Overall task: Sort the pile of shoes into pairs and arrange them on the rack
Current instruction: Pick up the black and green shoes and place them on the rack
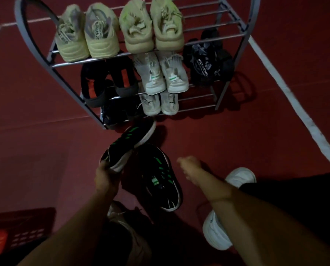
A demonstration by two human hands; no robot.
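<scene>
My left hand (105, 179) grips the heel of a black shoe with green stripes (130, 144), held tilted with its toe toward the rack's lowest shelf. Its matching black-and-green shoe (163, 181) lies on the red floor just to the right. My right hand (190, 167) hovers over the floor beside that shoe, fingers loosely curled, holding nothing. The grey metal rack (225, 87) carries two beige pairs on top, a black-and-orange pair, a white pair and a black pair in the middle, and a white pair plus dark shoes at the bottom.
A white shoe (215, 231) lies on the floor under my right forearm, another white shoe (240, 176) further right. A tan shoe (122, 217) sits below my left arm. A red slotted basket (22, 227) stands at the lower left. A white floor line (287, 89) runs on the right.
</scene>
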